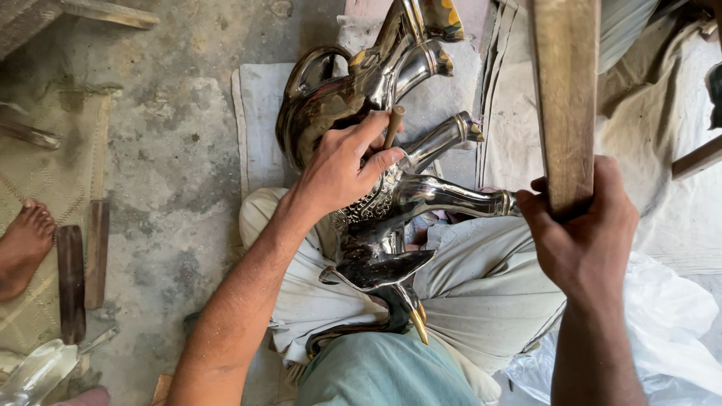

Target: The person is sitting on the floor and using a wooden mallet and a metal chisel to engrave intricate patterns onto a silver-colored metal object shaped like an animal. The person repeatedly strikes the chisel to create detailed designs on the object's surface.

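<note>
Resting in the person's lap, a shiny metal animal figure (pixel 383 188) is steadied by the left hand (pixel 342 165), which pinches a small wooden punch (pixel 394 125). At three o'clock, the right hand (pixel 583 233) grips a wooden mallet (pixel 564 98).

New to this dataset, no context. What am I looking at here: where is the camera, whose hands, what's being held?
There is one picture, taken by a camera worn on a person's head and looking straight down at their lap. No machine is involved: the two bare hands belong to the wearer, who sits on the concrete floor.

Across their legs lies a shiny metal animal figure, lying so that its legs stick out to the right. The left hand rests on the figure and pinches a thin wooden-handled tool against it. The right hand grips a flat wooden stick, held upright and apart from the figure.

Around them: pale cloths under the figure, a woven mat at left with another person's bare foot on it, two dark wooden bars beside it, and a white plastic bag at right.
</note>
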The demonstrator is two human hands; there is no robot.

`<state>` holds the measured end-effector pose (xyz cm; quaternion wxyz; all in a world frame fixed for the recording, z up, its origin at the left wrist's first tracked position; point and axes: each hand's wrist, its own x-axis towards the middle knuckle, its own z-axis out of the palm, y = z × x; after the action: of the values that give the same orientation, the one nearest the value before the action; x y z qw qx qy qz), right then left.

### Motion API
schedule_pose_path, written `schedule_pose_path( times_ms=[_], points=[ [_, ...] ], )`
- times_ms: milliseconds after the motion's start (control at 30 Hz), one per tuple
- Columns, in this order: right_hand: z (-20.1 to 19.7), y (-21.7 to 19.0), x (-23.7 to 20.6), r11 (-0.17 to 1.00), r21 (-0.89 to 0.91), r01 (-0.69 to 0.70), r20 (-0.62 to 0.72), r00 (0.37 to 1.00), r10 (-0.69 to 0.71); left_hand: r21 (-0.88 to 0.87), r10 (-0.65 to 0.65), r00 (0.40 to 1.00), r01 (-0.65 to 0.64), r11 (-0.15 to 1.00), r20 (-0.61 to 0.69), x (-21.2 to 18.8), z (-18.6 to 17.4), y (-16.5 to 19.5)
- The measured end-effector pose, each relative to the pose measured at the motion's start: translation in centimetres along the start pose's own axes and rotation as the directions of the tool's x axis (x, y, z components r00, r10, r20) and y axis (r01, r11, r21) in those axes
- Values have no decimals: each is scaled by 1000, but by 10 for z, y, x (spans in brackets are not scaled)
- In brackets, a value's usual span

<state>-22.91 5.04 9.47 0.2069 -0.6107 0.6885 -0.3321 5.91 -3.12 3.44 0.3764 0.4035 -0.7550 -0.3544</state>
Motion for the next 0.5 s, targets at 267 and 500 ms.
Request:
schedule_pose_path(
  times_ms=[267,500],
  points=[
    [8,-13,18,901,-434,7,132,990,56,62,-3,997,-2,998,73,5,2,5],
    [9,-6,33,825,-504,256,207,963,-173,-13,-40,998,39,999,-57,-4,8,6]
  ],
)
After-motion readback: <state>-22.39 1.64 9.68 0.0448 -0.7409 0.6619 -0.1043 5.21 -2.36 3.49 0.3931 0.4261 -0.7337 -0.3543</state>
